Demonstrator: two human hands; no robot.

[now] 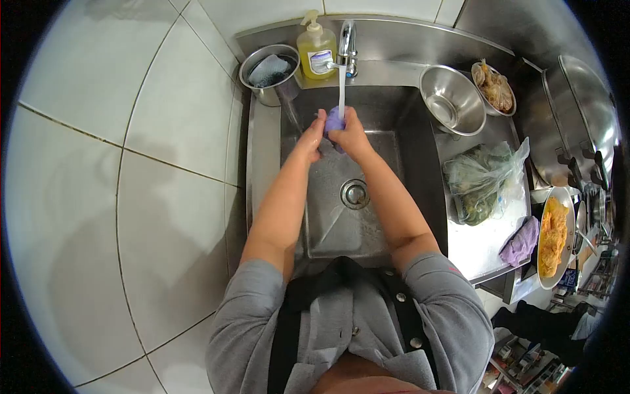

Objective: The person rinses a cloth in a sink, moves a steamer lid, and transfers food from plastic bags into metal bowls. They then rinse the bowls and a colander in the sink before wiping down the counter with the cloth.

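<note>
Over the sink (315, 230), a bunched purple cloth (335, 121) is under the running water. My right hand (352, 136) is closed around the cloth from the right side. My left hand (311, 139) is just left of it, palm turned inward, with its thumb and fingers apart. Whether the left hand touches the cloth is hard to make out. Water falls from the chrome faucet (348, 49) in a straight stream onto the cloth. Below the hands, the round drain (355, 194) shows in the sink floor.
Behind the sink are a soap pump bottle (317, 49) and a metal pot (266, 98) holding a sponge. To the right sit a steel bowl (453, 98), a bowl of food (495, 88), bagged greens (482, 180), another purple cloth (522, 241) and a large pot (581, 118).
</note>
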